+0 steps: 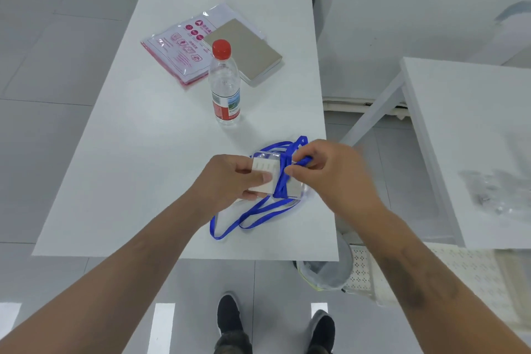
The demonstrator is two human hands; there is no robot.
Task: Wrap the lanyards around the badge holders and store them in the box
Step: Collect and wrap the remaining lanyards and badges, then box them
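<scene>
Blue lanyard [260, 214] ribbon is what we are working with, seen from above over a white table [143, 138]. Moving from left to right: our left hand [230, 178] grips the clear badge holder [265, 175] by its left end, thumb on top and fingers curled beneath, holding it just above the table near the front right corner. Several turns of the ribbon already cross the middle of the holder. Our right hand [330, 172] pinches the ribbon between thumb and fingertips right beside those turns.

We judge the wrapping to be partly done: a long loose loop trails on the table in front of the holder, and another arc of ribbon shows behind it, so more turns are left. We cannot tell whether that ribbon belongs to this one lanyard or to a second.

Farther back on the table stand a water bottle [224, 83] with a red cap, clear and apparently near empty, a flat plastic bag [175, 52] with red print, and a tan notebook [247, 52] resting partly on the bag.

No storage box can be seen with certainty. At lower right, below the table edge, sit a bin [330, 273] lined with a bag and a white perforated basket [370, 273]; their contents are not visible. A second white surface at far right holds a blurred clear bundle [494, 192].
</scene>
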